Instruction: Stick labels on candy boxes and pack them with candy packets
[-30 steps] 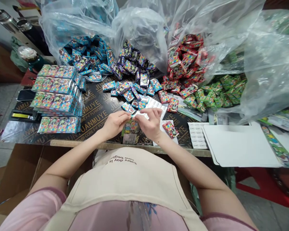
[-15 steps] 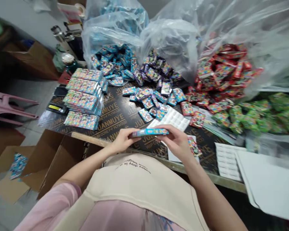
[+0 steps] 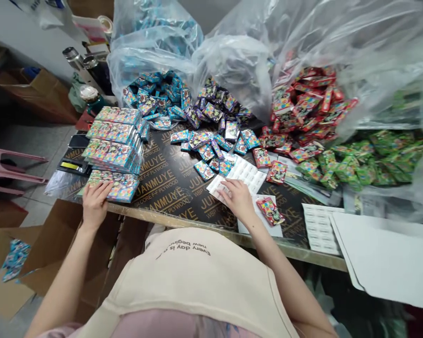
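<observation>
My left hand (image 3: 95,201) lies flat, fingers spread, on the nearest stack of colourful packed cards (image 3: 118,184) at the table's left front edge. More such stacks (image 3: 114,136) rise behind it. My right hand (image 3: 236,196) rests with its fingers on a white blister sheet (image 3: 244,172) in the middle of the dark plywood table (image 3: 169,180); whether they pinch it is unclear. A single red small box (image 3: 272,210) lies on a white sheet just right of that hand. Loose blue small boxes (image 3: 211,145) are scattered beyond it.
Big clear plastic bags at the back spill blue (image 3: 158,94), dark purple (image 3: 218,101), red (image 3: 304,101) and green (image 3: 366,159) small boxes. White sheets (image 3: 387,253) lie at the right. An open cardboard box (image 3: 49,253) stands on the floor at the left, near a pink stool (image 3: 7,164).
Both hands held a packed card over the table's front edge. Now my left hand has laid it on the stack at the left, and my right hand has dropped onto the white blister sheet.
</observation>
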The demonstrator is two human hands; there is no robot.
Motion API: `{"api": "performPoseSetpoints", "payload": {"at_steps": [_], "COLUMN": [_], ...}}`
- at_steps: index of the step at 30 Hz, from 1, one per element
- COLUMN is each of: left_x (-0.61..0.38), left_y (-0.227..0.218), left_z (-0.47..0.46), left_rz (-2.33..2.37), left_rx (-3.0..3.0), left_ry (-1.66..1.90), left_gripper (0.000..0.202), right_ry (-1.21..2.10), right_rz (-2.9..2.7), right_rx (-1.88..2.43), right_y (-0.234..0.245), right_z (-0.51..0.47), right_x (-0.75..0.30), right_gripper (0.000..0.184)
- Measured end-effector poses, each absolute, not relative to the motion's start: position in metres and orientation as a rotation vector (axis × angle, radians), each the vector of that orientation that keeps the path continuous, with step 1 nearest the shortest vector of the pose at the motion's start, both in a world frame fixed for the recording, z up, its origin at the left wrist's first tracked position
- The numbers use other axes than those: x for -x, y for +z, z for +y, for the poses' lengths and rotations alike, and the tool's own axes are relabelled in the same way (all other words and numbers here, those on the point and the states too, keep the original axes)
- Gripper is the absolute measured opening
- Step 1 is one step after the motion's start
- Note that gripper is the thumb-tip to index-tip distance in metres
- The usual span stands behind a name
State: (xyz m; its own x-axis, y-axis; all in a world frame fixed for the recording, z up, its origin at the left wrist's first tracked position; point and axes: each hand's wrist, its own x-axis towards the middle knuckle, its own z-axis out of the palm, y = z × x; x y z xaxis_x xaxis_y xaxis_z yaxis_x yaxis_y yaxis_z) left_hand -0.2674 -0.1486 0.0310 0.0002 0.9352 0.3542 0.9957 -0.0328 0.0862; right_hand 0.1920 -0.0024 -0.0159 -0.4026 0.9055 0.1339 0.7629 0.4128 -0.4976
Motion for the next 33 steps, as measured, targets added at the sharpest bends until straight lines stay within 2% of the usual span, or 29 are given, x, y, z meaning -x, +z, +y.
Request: {"api": "performPoseSetpoints", "payload": {"at_steps": [3,7,9,14,21,26,33], "left_x": [0.271,0.263,0.253,0.212,0.167,0.144,0.115], "left_y": [0.030,0.039,0.045,0.057,0.033,0.018,0.016], "left_z": [-0.148,-0.144,-0.139,-0.114,-0.087,-0.072,-0.062], "left_rz": [-2.070,-2.193,-2.177,-1.939,-1.668,-1.642,-1.578], "left_rx": [2.053,2.000,1.977,2.013,2.303,2.430,2.551], "left_ry": [-0.326,-0.133,-0.223,-0.755,-0.865,-0.868,-0.841], "left_gripper": [0.069,0.081,0.083,0.083,0.078,0.061,0.045], "right_ry": [0.334,0.288,0.257,0.133,0.066,0.005,0.061], "right_rz": [-2.345,-2.362,-2.268,-1.949,-1.716,-1.879,-2.411], "right_rx": [1.614,1.776,1.887,2.212,2.640,2.435,2.107], "right_y": [-0.021,-0.022,-0.021,-0.012,-0.008,-0.025,-0.037], "right_z": [0.001,0.004,0.009,0.025,-0.012,-0.016,0.056], "right_x": [-0.215,-0.243,-0.256,-0.300,-0.364,-0.378,-0.389], "right_gripper": [0.041,0.051,0.049,0.047,0.045,0.046,0.049]}}
